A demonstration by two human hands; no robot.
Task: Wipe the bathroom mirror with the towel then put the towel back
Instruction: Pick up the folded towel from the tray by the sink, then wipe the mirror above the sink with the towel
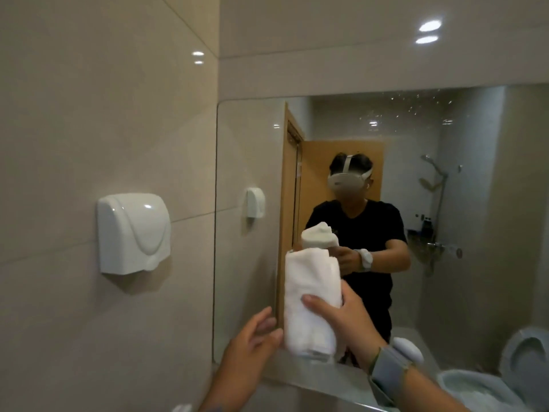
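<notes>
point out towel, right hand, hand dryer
towel (309, 292): head view, middle of the folded cloth.
right hand (341, 319): head view, back of the hand.
hand dryer (133, 233): head view, front cover.

towel (309, 298) in right hand (341, 319), before mirror (445, 263); left hand (252, 343) just left of towel; hand dryer (133, 233) on wall left of mirror.

A white folded towel (309, 298) stands upright against the mirror's lower left. The wall mirror (445, 233) shows specks at one o'clock.

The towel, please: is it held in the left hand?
No, the right hand grips the towel, while the left hand is open beside it.
</notes>
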